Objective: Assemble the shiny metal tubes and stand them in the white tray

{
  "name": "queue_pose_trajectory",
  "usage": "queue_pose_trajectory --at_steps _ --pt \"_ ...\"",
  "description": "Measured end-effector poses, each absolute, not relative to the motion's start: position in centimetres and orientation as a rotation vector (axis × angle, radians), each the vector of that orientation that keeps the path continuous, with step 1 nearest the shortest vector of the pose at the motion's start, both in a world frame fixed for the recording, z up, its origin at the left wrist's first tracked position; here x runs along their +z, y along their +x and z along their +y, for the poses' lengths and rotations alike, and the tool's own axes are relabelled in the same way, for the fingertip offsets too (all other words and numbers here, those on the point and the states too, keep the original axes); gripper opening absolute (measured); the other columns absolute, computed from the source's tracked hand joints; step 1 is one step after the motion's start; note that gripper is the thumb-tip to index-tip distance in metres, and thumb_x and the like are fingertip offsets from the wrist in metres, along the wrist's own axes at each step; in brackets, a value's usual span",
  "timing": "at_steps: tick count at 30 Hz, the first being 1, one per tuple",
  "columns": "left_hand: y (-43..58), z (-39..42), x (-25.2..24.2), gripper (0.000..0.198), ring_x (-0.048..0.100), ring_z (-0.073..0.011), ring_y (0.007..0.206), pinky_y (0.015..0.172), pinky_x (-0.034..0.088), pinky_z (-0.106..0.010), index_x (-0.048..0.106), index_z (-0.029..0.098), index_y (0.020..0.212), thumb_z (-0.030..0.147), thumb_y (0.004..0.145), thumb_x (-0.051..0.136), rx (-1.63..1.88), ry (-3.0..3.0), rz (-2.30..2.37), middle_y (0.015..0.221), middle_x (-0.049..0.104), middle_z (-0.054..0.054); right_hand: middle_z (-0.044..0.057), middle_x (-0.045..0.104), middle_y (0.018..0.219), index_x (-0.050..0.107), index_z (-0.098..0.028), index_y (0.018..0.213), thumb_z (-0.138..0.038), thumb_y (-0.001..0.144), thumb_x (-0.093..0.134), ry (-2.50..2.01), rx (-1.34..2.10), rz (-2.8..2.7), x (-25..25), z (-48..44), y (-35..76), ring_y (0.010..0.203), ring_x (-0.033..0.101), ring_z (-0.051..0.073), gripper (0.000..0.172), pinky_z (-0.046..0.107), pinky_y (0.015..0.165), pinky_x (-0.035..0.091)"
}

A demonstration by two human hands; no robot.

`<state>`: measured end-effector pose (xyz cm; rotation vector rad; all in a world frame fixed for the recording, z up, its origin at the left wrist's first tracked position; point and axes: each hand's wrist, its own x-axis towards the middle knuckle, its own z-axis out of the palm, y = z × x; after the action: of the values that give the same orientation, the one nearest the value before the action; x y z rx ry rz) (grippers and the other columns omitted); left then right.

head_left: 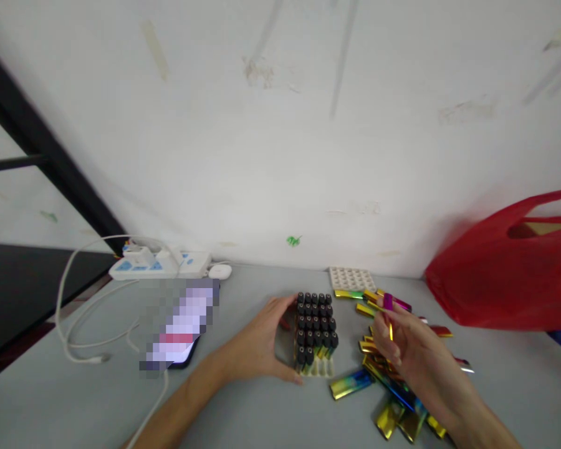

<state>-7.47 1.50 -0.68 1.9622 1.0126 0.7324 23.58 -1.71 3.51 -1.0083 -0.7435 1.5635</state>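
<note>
A pale rack (315, 372) of slim black-capped pieces (315, 323) in several rows stands on the table; its front row has open slots at the right. My left hand (262, 343) spans the rack's left side, fingertips at the back corner and thumb by the front corner. Between the thumb and fingers of my right hand (404, 337) is a shiny purple and gold metallic tube (388, 305), held roughly upright. Under and around this hand lies a loose pile of similar shiny flat tubes (350, 383) in gold, blue, green and red.
A second white rack (353, 279) lies by the wall. To the right stands a red bag (505, 280). On the left are a phone (187, 327) with a blurred screen, a power strip (168, 265), a white plug piece (220, 271) and looped white cables (70, 337).
</note>
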Motion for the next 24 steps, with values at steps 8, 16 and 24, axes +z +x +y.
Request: queue_pose_trajectory --at_steps 8,16,24 --pt "-7.41 1.53 -0.73 0.136 0.06 -0.0411 0.129 0.113 0.053 -0.056 0.04 0.028 0.168 0.046 0.054 0.112 0.744 1.953 1.003 0.154 0.055 -0.017 -0.002 0.058 0.072 0.074 -0.023 0.113 -0.046 0.091 0.082 -1.029 1.558 -0.767 4.06 -2.06 23.4 0.055 0.038 0.013 0.034 0.026 0.051 0.04" --pt "-7.46 1.44 -0.59 0.137 0.059 -0.0421 0.132 0.117 0.051 -0.058 0.039 0.026 0.168 0.045 0.054 0.111 0.724 1.954 1.014 0.16 0.051 -0.02 -0.003 0.055 0.072 0.07 -0.024 0.102 -0.039 0.092 0.083 -0.993 1.627 -0.651 3.76 -2.29 23.39 0.052 0.031 0.009 0.022 0.021 0.046 0.031" --pt "-7.48 1.46 -0.76 0.136 0.058 -0.0436 0.135 0.117 0.05 -0.06 0.04 0.028 0.169 0.043 0.054 0.112 0.751 1.952 0.997 0.159 0.052 -0.019 -0.007 0.025 0.071 0.068 -0.021 0.085 -0.051 0.092 0.081 -0.873 1.728 -0.592 4.44 -2.23 23.45 0.058 0.02 0.012 0.034 0.021 0.047 0.03"
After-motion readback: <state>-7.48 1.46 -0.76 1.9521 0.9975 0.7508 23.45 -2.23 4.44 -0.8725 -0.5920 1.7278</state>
